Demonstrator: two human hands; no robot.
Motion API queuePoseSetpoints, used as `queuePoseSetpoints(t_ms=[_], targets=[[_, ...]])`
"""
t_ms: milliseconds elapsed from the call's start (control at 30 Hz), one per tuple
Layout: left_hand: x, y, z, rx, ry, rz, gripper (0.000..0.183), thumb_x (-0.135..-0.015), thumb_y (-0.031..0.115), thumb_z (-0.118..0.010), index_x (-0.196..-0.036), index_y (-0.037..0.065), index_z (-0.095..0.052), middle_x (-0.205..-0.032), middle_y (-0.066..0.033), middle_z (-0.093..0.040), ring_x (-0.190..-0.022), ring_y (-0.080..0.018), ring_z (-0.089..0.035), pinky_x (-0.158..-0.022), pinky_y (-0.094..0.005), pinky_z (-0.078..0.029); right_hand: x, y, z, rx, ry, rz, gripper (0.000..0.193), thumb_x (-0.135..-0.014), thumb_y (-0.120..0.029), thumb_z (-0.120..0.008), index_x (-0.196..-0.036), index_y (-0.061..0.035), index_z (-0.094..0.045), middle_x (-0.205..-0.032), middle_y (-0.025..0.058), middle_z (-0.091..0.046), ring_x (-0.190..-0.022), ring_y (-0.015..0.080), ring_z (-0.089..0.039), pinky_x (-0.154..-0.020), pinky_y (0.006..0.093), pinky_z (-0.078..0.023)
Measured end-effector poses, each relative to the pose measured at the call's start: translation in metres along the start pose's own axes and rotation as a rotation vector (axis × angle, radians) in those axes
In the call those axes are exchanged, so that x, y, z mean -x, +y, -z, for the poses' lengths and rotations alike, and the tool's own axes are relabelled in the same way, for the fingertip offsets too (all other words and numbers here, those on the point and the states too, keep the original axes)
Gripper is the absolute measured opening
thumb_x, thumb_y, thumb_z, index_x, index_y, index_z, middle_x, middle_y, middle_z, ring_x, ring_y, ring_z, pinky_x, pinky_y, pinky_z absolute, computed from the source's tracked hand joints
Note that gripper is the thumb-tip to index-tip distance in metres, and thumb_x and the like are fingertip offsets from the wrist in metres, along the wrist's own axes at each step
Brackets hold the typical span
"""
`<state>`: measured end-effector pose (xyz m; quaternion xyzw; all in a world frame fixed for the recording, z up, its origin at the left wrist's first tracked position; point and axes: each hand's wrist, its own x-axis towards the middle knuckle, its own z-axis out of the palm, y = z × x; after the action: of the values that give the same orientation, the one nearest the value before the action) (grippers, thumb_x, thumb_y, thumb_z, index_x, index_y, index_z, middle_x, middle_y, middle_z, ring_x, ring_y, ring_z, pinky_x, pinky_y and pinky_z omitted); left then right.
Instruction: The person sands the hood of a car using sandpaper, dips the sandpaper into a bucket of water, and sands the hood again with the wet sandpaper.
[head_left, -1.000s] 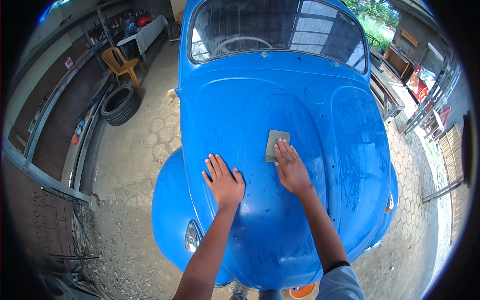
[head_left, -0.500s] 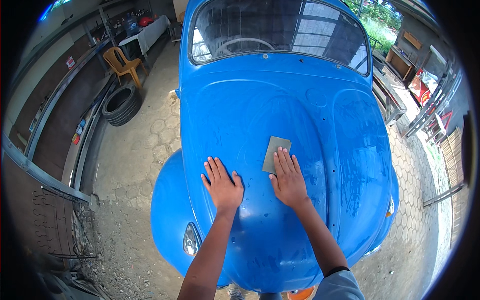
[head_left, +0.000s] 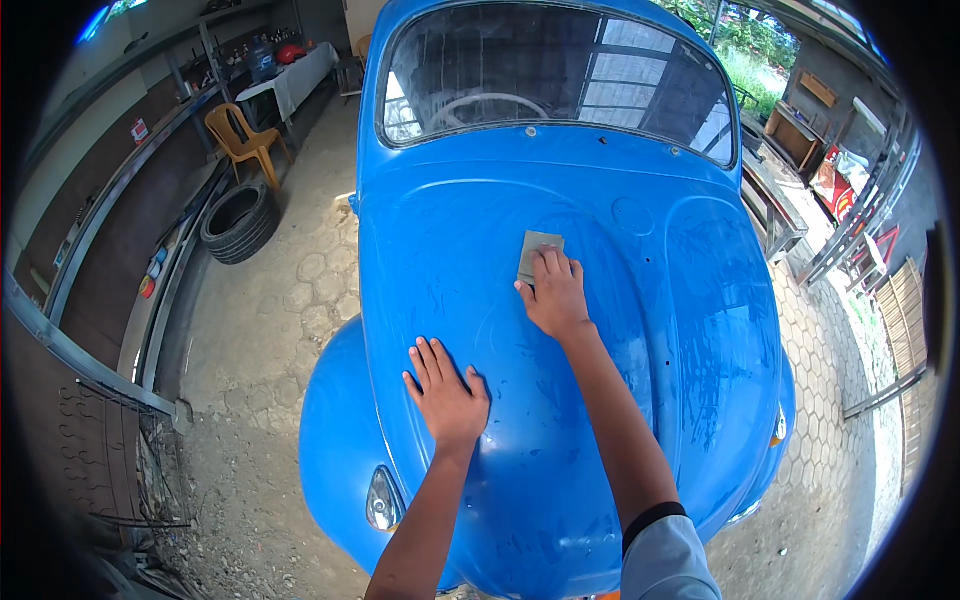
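A blue, round-bodied car stands before me, its wet hood (head_left: 470, 250) marked by streaks and droplets. My left hand (head_left: 449, 402) lies flat on the left part of the hood, fingers spread and nothing under them that I can see. Farther up and to the right, my right hand (head_left: 558, 298) presses a grey-brown sheet of sandpaper (head_left: 529, 256) against the paint. Its fingertips rest bent over the sheet, with the thumb along the left side. The sheet's underside is hidden.
Behind the hood rises the windshield (head_left: 560, 75). A chrome-rimmed headlight (head_left: 383, 498) sits in the left fender. On the left floor are a tyre (head_left: 240, 222) and a yellow plastic chair (head_left: 246, 140); a cloth-covered table (head_left: 305, 80) stands beyond. Metal racks (head_left: 868, 215) stand at the right.
My right hand has slid the sandpaper up the hood toward the windshield and slightly left, its fingers now more bent. My left hand stays flat in nearly the same place.
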<state>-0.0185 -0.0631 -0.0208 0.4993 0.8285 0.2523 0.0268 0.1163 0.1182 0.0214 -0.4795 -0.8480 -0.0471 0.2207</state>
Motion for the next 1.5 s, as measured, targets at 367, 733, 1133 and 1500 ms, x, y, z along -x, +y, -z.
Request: queuePoseSetpoints(t_ms=[367, 733, 1133, 1500], targets=[[-0.002, 0.006, -0.003, -0.023, 0.009, 0.011, 0.071, -0.099, 0.032, -0.045, -0.159, -0.001, -0.026, -0.168, -0.0187, -0.019, -0.157, -0.0329, -0.012, -0.126, -0.0546, -0.008, -0.005, 0.013, -0.013, -0.036, 0.181, 0.015, 0.038, -0.092, -0.029, -0.067, -0.122, -0.0063, -0.071, -0.126, 0.0119, -0.058, -0.120, 0.0276, -0.052, -0.098, 0.0452, -0.040], [0.000, 0.004, 0.001, -0.021, 0.010, 0.035, 0.071, -0.098, 0.031, -0.048, -0.160, 0.003, -0.026, -0.168, -0.0171, -0.020, -0.157, -0.0307, -0.013, -0.127, -0.0516, -0.007, -0.020, 0.019, 0.002, 0.114, -0.057, 0.196, 0.041, -0.094, -0.024, -0.061, -0.129, -0.0049, -0.068, -0.125, 0.0168, -0.060, -0.117, 0.0326, -0.055, -0.099, 0.0400, -0.047], [-0.001, 0.005, 0.000, -0.026, 0.016, 0.040, 0.074, -0.095, 0.033, -0.050, -0.158, 0.002, -0.030, -0.168, -0.0176, -0.022, -0.157, -0.0308, -0.015, -0.127, -0.0519, -0.009, 0.025, 0.048, 0.046, -0.294, -0.253, 0.658, 0.043, -0.098, -0.013, -0.058, -0.140, -0.0063, -0.060, -0.152, 0.0173, -0.050, -0.145, 0.0280, -0.043, -0.119, 0.0401, -0.038], [-0.001, 0.006, 0.001, -0.018, 0.008, 0.048, 0.075, -0.094, 0.034, -0.049, -0.158, 0.001, -0.029, -0.168, -0.0186, -0.022, -0.157, -0.0320, -0.015, -0.127, -0.0523, -0.008, 0.008, 0.026, 0.003, -0.049, 0.011, 0.148, 0.046, -0.102, -0.018, -0.049, -0.146, -0.0031, -0.051, -0.154, 0.0192, -0.046, -0.147, 0.0309, -0.039, -0.122, 0.0438, -0.031]])
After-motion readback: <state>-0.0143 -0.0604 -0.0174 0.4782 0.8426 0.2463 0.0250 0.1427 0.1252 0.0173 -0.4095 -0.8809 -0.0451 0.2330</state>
